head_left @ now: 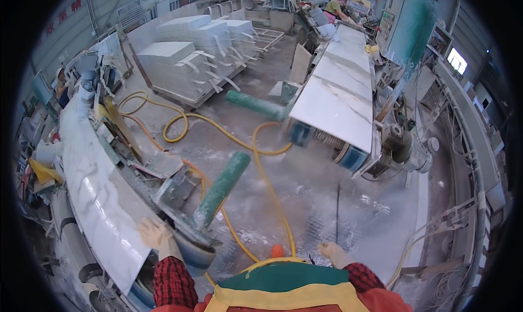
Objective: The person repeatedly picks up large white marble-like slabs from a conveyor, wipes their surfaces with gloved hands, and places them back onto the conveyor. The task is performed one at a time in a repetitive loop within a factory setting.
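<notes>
My left hand (154, 233), in a pale glove, lies with its fingers stretched out over the near edge of a long white veined stone slab (103, 219) on the left-hand machine line. My right hand (331, 252), also in a pale glove, is low in front of me above the wet floor, apart from the machines. Its fingers look curled; what they hold, if anything, is too small to make out. A thin dark line (337, 214) runs across the floor just beyond it. Both forearms wear red-and-black checked sleeves, beside a green and yellow apron (283, 276).
A yellow hose (267, 181) winds over the wet floor (305, 203). Green rollers (223, 189) jut from the left line. White slabs lie on a conveyor (338, 89) at right, beside a green control cabinet (408, 29). Strapped slab stacks (180, 72) stand behind; a person (336, 8) works far off.
</notes>
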`<state>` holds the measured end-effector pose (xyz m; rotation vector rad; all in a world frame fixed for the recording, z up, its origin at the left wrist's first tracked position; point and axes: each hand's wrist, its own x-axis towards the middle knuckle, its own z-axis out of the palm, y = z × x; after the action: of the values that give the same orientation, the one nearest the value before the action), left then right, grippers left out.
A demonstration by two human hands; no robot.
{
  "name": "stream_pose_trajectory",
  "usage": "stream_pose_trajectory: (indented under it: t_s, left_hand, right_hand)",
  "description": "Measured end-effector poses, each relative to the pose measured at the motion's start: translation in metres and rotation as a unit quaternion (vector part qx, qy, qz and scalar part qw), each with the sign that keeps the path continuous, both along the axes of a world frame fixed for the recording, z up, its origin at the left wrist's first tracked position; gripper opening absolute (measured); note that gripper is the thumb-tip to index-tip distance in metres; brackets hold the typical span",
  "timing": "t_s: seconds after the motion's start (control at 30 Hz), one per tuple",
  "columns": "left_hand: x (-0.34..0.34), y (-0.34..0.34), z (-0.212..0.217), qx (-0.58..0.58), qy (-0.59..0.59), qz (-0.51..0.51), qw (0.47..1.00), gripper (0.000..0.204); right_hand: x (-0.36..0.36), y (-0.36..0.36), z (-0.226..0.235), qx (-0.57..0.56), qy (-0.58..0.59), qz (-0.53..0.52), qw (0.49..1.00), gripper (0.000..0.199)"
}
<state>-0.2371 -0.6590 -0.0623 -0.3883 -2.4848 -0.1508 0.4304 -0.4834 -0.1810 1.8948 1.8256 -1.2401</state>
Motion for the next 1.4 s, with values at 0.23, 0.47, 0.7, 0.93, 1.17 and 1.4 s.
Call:
stream_pose_trajectory:
  t_s: [0.23,0.47,0.7,0.93,1.17,1.4]
  left_hand:
    - [0.015,-0.092,0.050,-0.016,-0.101,-0.352,0.930,0.052]
    - [-0.024,-0.292,0.058,-0.003,-0.146,-0.251,0.957,0.047]
    - [-0.040,-0.367,0.047,0.029,-0.103,-0.237,0.966,0.051]
    - [-0.049,-0.337,0.043,0.049,-0.162,-0.196,0.966,0.054]
    - [-0.074,-0.318,0.057,0.039,-0.166,-0.179,0.969,0.057]
    - [-0.070,-0.316,0.057,0.031,-0.172,-0.155,0.972,0.059]
  right_hand:
    - [-0.093,-0.008,0.021,0.059,-0.125,0.261,0.955,0.056]
    - [-0.268,-0.118,0.105,0.204,0.138,0.199,0.948,0.045]
    - [-0.341,-0.159,0.151,0.288,0.206,0.230,0.906,0.045]
    - [-0.413,-0.165,0.177,0.382,0.325,0.303,0.810,0.045]
    - [-0.531,-0.155,0.205,0.437,0.326,0.467,0.697,0.054]
    - [-0.625,-0.126,0.179,0.454,0.253,0.547,0.657,0.062]
